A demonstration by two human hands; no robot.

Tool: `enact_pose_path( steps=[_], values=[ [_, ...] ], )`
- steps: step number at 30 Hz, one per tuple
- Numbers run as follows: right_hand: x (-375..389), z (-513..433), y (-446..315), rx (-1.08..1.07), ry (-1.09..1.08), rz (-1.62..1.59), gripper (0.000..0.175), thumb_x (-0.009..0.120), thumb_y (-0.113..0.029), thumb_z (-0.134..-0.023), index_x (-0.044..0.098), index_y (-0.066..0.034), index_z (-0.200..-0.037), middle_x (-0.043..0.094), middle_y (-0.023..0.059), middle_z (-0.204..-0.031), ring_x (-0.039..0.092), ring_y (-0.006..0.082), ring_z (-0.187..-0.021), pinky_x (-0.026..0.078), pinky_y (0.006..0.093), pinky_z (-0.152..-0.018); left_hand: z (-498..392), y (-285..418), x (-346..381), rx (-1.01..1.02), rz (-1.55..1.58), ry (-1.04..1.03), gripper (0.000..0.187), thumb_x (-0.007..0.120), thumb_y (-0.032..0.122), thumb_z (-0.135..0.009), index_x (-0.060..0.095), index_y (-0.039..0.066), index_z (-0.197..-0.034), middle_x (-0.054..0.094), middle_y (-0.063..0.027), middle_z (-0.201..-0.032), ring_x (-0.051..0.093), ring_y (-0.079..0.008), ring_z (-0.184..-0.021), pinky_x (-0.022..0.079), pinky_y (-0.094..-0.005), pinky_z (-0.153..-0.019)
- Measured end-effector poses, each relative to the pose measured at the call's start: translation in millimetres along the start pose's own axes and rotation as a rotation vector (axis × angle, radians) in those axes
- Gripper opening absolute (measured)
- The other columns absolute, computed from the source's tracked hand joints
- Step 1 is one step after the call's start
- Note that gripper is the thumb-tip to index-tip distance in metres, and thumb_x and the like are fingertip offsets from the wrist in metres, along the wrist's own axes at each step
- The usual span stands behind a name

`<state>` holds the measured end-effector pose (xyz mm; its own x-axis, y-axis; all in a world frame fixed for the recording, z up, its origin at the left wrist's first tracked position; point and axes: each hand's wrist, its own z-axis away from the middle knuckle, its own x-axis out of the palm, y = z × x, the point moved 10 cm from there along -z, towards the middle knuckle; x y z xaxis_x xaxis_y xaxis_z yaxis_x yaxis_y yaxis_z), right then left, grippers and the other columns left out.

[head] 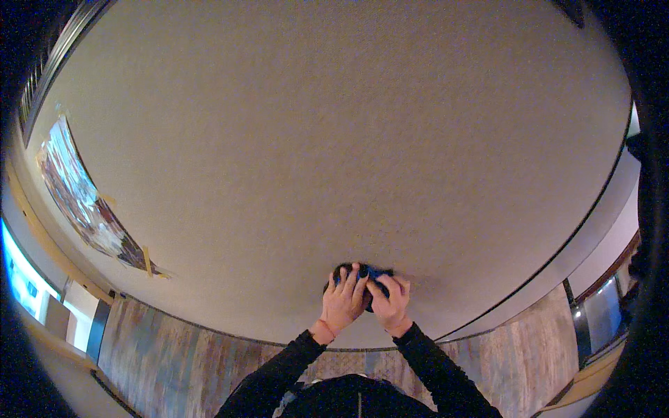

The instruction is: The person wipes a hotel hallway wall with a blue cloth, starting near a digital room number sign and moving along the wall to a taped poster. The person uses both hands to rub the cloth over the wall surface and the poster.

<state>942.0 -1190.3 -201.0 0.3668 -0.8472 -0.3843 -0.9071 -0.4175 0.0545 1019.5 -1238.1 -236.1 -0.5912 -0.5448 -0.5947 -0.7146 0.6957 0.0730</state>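
Both hands are together at the lower middle of the view, around a small black object with blue parts [385,272]. My left hand [342,299] lies over its left side with the fingers spread across it. On the other side, my right hand [391,302] grips it with bent fingers. The fingers hide most of the object, so what it is cannot be told. Behind the hands is a broad beige textured surface [345,136], with a faint shadow to their right. Whether the object touches that surface is unclear.
At the left, a picture on a sheet [86,204] is fixed to the beige surface with strips of yellowish tape [148,261]. Weathered plank-patterned boards [172,360] run along the bottom. A dark edge strip [569,240] curves down the right side. Bright glass [23,285] shows at far left.
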Motion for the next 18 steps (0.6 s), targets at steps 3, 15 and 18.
enact_pose_path(
  steps=[3,15,18],
  values=[
    [4,10,-9,-0.04,-0.01,-0.096,0.032,0.067,-0.004,-0.06,0.071,-0.0125,-0.091,0.059,0.0052,-0.101,0.054,0.0258,-0.089,0.048,0.0356,-0.076,22,-7,8,-0.077,0.059,-0.057,0.055,0.064,0.026,-0.079,0.047,0.006,-0.127,0.045,-0.0209,-0.133,0.044,-0.0434,-0.115,0.039,-0.0551,-0.09],
    [-8,-38,-3,0.019,0.184,-0.047,0.025,0.066,-0.003,-0.068,0.072,-0.0124,-0.09,0.058,0.003,-0.1,0.052,0.0236,-0.086,0.043,0.0354,-0.073,-16,-11,-12,-0.022,-0.074,0.065,0.051,0.058,0.024,-0.08,0.051,0.001,-0.124,0.045,-0.0248,-0.133,0.051,-0.0419,-0.11,0.038,-0.0507,-0.095],
    [22,19,-11,0.019,-0.011,-0.049,0.027,0.066,-0.002,-0.067,0.071,-0.0113,-0.091,0.059,0.0031,-0.1,0.053,0.024,-0.087,0.047,0.0344,-0.073,48,-17,32,-0.096,0.035,-0.158,0.053,0.061,0.025,-0.08,0.05,-0.001,-0.124,0.042,-0.0255,-0.135,0.05,-0.0431,-0.112,0.038,-0.0508,-0.095]
  ],
)
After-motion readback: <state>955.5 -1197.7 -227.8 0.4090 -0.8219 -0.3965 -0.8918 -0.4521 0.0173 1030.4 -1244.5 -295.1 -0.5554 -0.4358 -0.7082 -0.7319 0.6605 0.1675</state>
